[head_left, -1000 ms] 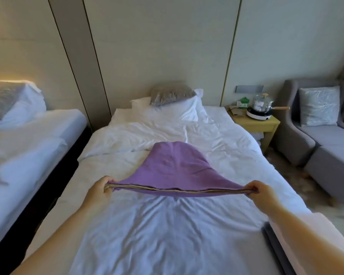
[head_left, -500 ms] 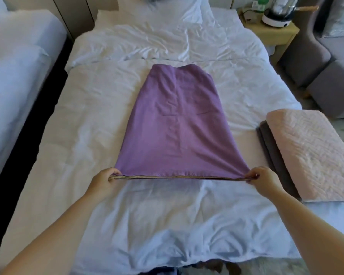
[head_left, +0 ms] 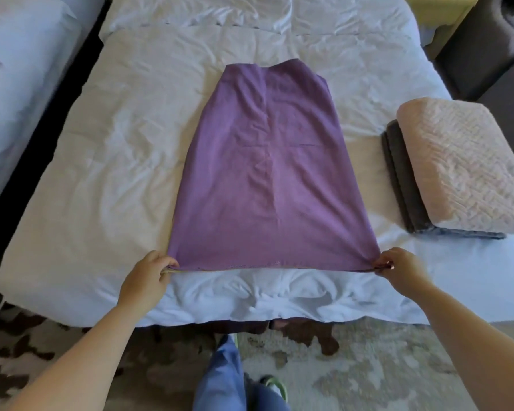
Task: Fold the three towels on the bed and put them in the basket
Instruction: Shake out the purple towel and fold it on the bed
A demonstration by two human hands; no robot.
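A purple towel (head_left: 270,176) lies spread lengthwise on the white bed (head_left: 116,161), its near edge close to the foot of the bed. My left hand (head_left: 146,280) pinches the towel's near left corner. My right hand (head_left: 398,266) pinches the near right corner. At the bed's right side a folded pink towel (head_left: 463,167) rests on a folded dark grey towel (head_left: 398,179). No basket is in view.
A second white bed (head_left: 21,84) stands at the left across a dark gap. A grey armchair (head_left: 493,46) and a yellow side table (head_left: 439,16) are at the upper right. Patterned carpet (head_left: 368,366) and my legs are below the bed's foot.
The towel, held raised a second ago, now lies flat on the bed. My view has tilted down, and both hands have kept their grip on the near corners.
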